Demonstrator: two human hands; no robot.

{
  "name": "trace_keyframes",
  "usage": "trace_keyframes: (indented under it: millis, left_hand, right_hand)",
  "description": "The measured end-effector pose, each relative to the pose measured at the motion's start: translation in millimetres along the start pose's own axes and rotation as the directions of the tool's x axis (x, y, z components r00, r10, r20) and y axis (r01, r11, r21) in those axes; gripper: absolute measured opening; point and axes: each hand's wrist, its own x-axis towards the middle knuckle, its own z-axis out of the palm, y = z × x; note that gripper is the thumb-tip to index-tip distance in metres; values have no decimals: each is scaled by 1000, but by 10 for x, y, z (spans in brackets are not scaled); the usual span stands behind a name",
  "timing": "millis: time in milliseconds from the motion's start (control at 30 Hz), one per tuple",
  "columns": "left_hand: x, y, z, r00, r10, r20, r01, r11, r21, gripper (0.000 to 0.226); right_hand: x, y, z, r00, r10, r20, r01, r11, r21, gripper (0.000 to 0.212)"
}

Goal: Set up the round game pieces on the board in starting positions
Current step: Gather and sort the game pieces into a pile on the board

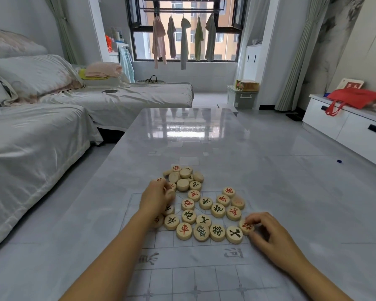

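Note:
Several round wooden game pieces [201, 210] with red or black characters lie in a loose heap on the far half of a thin transparent board sheet [182, 276] printed with grid lines. My left hand [157, 197] rests at the heap's left edge, fingers curled over a piece [170, 193]. My right hand [267, 231] sits at the heap's right side, thumb and fingers pinching a red-lettered piece [245, 226] that still touches the board. The board's near half carries no pieces.
The board lies on a glossy grey table [280, 181]. A sofa with pale covers [41, 127] runs along the left. A white cabinet [345, 124] with a red bag stands at the right. A small blue object [339, 161] lies on the floor.

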Motion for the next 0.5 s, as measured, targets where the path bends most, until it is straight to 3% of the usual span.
trace_keyframes:
  millis: [67, 133, 200, 267, 400, 500]
  left_hand:
    - [-139, -153, -106, 989, 67, -133, -63, 998, 32, 15]
    - [-345, -320, -167, 966, 140, -217, -131, 990, 56, 16]
    - [-554, -449, -168, 956, 201, -215, -186, 978, 91, 20]
    - [-684, -521, -155, 960, 216, -177, -207, 976, 70, 27]
    - [-721, -577, -161, 969, 168, -182, -164, 986, 34, 29]
    - [-696, -589, -156, 964, 154, -218, -145, 988, 58, 23]
  right_hand:
    - [45, -32, -33, 995, 102, -22, -99, 989, 112, 20]
    - [184, -101, -23, 989, 120, -84, -109, 987, 119, 21]
    - [425, -250, 64, 994, 31, -105, -28, 999, 29, 19]
    - [732, -440, 260, 998, -48, -27, 46, 996, -70, 15]
    - [1282, -773, 773, 989, -90, 113, 115, 964, -241, 36]
    - [1498, -866, 1062, 974, -80, 214, 167, 889, -426, 38]
